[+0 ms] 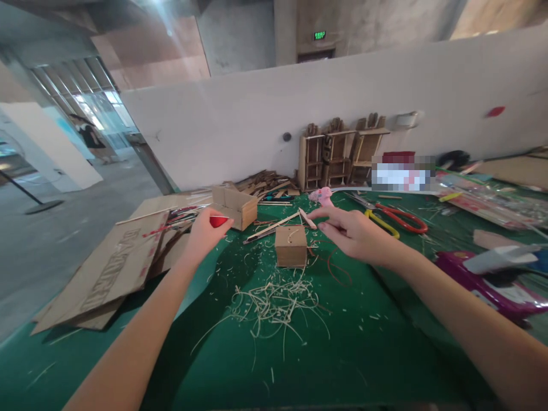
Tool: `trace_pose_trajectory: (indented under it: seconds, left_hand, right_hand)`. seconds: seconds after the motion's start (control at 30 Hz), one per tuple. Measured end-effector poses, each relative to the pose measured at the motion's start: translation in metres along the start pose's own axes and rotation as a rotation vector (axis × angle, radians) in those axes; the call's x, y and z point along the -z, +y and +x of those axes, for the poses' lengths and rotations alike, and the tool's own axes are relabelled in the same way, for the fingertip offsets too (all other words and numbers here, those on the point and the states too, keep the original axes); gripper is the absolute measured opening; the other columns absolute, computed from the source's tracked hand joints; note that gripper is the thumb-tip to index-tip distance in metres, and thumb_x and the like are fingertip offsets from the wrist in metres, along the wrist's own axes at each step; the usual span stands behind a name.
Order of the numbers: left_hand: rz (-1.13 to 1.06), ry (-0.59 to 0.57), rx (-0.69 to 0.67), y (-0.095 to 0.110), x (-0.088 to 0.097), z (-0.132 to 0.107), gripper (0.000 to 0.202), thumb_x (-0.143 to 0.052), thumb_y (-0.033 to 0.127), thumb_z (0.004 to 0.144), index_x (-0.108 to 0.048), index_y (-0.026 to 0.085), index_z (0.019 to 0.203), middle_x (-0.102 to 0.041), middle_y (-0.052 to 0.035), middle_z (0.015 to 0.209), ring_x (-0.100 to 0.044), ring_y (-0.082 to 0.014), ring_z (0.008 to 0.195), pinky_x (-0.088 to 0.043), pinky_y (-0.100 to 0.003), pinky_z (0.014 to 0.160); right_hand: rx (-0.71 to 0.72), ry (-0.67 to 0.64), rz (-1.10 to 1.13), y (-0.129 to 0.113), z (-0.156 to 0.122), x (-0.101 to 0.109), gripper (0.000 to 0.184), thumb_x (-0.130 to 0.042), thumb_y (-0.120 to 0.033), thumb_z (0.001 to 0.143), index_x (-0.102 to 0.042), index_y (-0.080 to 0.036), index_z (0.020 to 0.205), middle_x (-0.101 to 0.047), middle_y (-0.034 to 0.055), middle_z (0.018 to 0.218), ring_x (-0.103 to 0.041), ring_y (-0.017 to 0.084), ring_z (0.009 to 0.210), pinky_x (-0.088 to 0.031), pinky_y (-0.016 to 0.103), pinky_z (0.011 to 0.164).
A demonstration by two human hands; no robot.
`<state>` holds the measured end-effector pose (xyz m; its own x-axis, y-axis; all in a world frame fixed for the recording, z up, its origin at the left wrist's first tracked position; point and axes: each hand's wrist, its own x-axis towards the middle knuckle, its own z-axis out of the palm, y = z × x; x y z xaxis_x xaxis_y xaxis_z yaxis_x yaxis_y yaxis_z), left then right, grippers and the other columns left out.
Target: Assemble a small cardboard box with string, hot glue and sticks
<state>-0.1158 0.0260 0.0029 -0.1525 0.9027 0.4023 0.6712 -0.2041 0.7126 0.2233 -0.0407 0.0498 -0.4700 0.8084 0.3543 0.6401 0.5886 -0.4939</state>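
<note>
My left hand is closed around a small red object, mostly covered by the fingers. My right hand reaches in from the right, thumb and index finger apart, the index fingertip at a short pale strip; whether it presses on the strip is hard to see. Between the hands a small cardboard box stands on the green table, with pale curled bits on its top. Thin wooden sticks lie just behind it. A pink glue gun is beyond my right fingertips.
Pale curled shavings are heaped in front of the box. Left are flat cardboard sheets and an open cardboard box. Red-handled scissors and a purple device lie right. Cardboard models lean on the wall.
</note>
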Motion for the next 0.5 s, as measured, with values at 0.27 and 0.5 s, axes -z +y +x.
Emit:
trace_pose_trajectory:
  seconds: [0.27,0.5]
  left_hand:
    - [-0.756,-0.155,0.164,0.006,0.0,0.004,0.035,-0.071,0.028,0.064,-0.052,0.021,0.093,-0.058,0.0014,0.08,-0.061,-0.0138,0.069,-0.047,-0.021,0.054]
    - [-0.698,-0.189,0.174,0.007,0.001,0.001,0.062,-0.077,0.019,0.057,-0.056,0.02,0.116,-0.064,-0.003,0.1,-0.062,-0.015,0.085,-0.052,-0.029,0.078]
  right_hand:
    - [-0.079,0.078,0.001,0.012,0.0,0.001,0.029,-0.042,-0.032,0.095,-0.058,-0.024,0.117,-0.037,-0.0067,0.052,-0.031,0.009,0.043,-0.025,0.025,0.045]
    - [-0.1,0.084,-0.017,0.012,0.0,0.004,0.029,-0.04,-0.035,0.096,-0.055,-0.025,0.119,-0.038,-0.0064,0.053,-0.034,0.01,0.045,-0.028,0.025,0.047]
